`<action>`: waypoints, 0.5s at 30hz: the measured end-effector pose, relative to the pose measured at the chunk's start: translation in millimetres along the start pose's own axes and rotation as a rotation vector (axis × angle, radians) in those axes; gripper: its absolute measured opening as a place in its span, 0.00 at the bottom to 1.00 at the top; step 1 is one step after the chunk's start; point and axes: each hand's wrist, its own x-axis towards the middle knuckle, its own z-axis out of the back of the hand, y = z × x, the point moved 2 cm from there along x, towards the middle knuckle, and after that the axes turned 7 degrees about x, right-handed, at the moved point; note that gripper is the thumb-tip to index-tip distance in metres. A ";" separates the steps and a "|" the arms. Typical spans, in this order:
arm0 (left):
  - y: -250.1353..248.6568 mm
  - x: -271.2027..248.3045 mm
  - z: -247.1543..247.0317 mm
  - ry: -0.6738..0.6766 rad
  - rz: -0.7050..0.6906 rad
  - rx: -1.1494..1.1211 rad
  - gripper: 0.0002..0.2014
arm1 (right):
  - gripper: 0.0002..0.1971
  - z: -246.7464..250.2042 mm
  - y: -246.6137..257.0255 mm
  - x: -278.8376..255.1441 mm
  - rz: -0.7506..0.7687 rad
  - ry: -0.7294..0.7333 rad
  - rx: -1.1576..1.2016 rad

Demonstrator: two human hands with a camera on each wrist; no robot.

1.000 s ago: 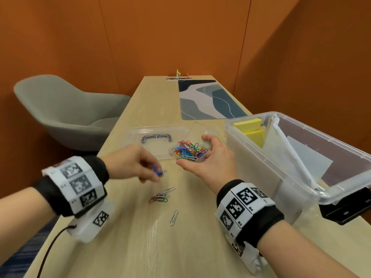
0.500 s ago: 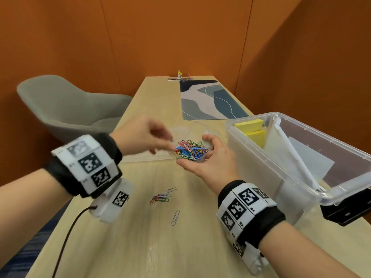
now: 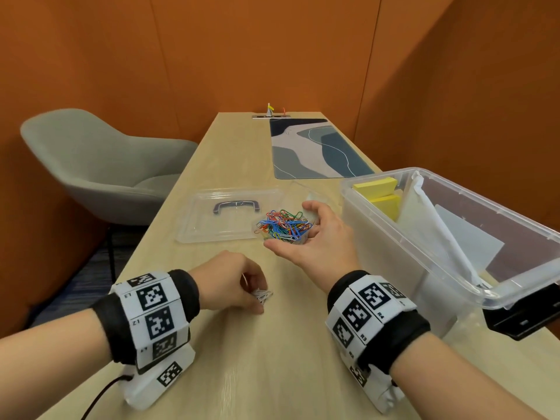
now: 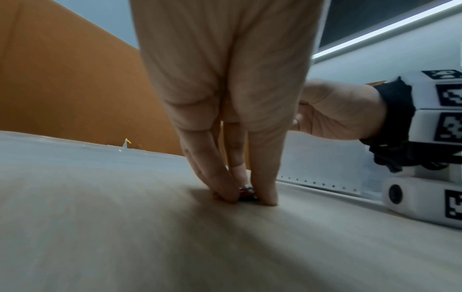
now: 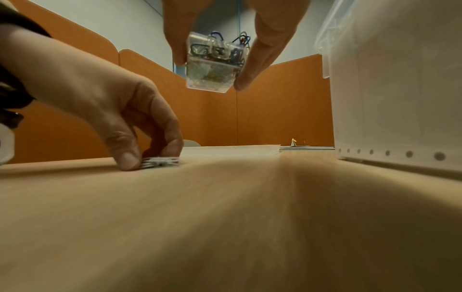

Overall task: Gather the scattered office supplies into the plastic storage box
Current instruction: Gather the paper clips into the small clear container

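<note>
Pretty far along, I'd say. The big plastic storage box [image 3: 448, 237] at the right of the desk [image 3: 272, 359] already has yellow sticky notes [image 3: 377, 186] and some white paper sheets [image 3: 424, 225] inside. What's left looks like paper-clip cleanup: the right hand [image 3: 318, 237] holds a small clear container [image 5: 212, 65] heaped with coloured paper clips [image 3: 283, 225] above the desk just beside the box, fingers and thumb wrapped around its sides. The left hand [image 3: 230, 283] is down on the desk, fingertips pinching the last little bunch of loose clips [image 3: 263, 295] against the wood. After that, my guess is the container goes into the box and the clear lid [image 3: 224, 213] lying further back goes on.

The views each add something:
- The head view gives the layout — box, lid, both hands — but the bunch under the left hand is mostly a pale blur there.
- The right wrist view shows that bunch from the side, flat on the desk between thumb and finger, and also the container's underside, clear of the surface.
- The left wrist view shows the fingertips [image 4: 225, 193] touching the wood with the clips squeezed between them, though it's too blurry to count any.
</note>
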 end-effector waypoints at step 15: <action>8.4 14.7 12.2 0.066 0.132 -0.175 0.07 | 0.43 2.3 2.0 -1.0 0.004 -0.003 -0.022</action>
